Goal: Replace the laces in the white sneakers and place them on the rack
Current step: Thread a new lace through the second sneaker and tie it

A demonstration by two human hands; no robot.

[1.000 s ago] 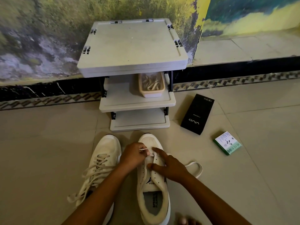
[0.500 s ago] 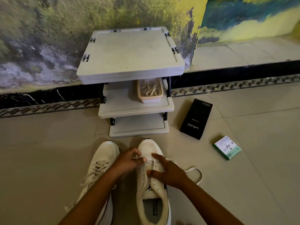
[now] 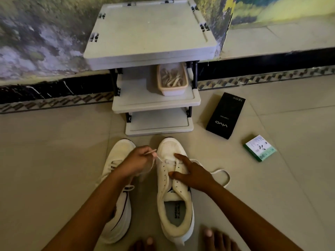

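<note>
Lacing right sneaker (image 3: 175, 192), toe pointing toward rack (image 3: 150, 44).
Left hand (image 3: 135, 163) is pinching lace (image 3: 154, 156) tip; right hand (image 3: 194, 175), fingers spread, is pressing on the eyelets.

The left hand (image 3: 135, 163) and forearm hide the left sneaker's (image 3: 121, 187) laces and middle. Toes (image 3: 215, 239) are cut off at the bottom edge. The tub's (image 3: 172, 79) contents are too blurred to identify.

A pale tiled floor (image 3: 54, 169) fills the lower frame, dimly lit. Along the top runs a mottled wall (image 3: 45, 33) painted in grey, green and yellow, with a black skirting band (image 3: 54, 89) and patterned border below. At upper right, a raised tiled ledge (image 3: 281, 37) meets the wall.
</note>
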